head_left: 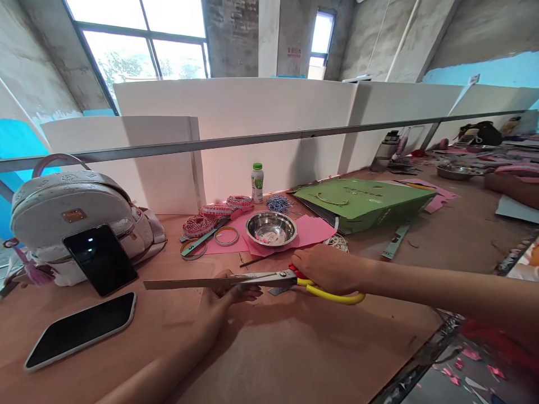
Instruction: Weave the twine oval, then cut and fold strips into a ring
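Scissors [269,278] are biting into a card strip [181,284], right hand [326,269] is clamping the yellow handles [332,294], left hand [223,292] is pinching the strip.

On the brown board surface [295,359], a rounded grey backpack [71,219] stands at the left, with a flat black phone [100,260] leaning against its front and a second flat black phone [80,331] lying nearer the person. Right of the backpack, a round steel bowl [271,229] sits on a sheet of pink paper [314,231], with a slim plastic bottle [257,183] behind it and a coil of red-and-white cord [199,225] to its left. A flat green paper bag [357,205] lies right of the bowl. Nearer the person, the right hand [324,269] is around yellow-handled steel scissors [332,293], whose blades are on a long flat strip [181,284], and the left hand [223,294] is under that strip.
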Tool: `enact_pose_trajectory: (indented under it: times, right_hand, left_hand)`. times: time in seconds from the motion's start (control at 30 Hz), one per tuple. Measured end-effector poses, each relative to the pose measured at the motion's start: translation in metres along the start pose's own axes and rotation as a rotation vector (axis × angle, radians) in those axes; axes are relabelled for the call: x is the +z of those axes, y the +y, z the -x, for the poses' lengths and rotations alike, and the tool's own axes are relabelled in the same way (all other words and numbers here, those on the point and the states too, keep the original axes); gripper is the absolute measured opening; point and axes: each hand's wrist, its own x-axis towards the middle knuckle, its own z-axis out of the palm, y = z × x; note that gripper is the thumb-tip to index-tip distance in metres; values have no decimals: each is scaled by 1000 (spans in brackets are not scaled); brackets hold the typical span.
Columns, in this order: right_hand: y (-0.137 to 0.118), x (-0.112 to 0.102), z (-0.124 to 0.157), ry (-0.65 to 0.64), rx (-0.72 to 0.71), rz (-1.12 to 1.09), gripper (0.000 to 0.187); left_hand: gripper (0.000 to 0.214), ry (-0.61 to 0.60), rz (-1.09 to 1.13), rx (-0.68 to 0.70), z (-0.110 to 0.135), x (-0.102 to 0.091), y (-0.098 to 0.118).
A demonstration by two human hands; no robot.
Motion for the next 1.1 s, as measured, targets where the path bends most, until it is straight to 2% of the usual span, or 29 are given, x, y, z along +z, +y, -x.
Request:
enact_pose_trajectory:
  times: [0.17,0.53,1.1]
  right_hand:
    - [-1,4,0,-23,-4,11,29]
    - [-4,3,-2,3,-42,7,41]
    - [-2,3,-3,-4,-63,13,37]
  left_hand:
    - [27,7,-8,1,0,0,-1]
    - [28,9,10,-1,0,-1,-1]
    - [32,32,7,-30,1,-1,1]
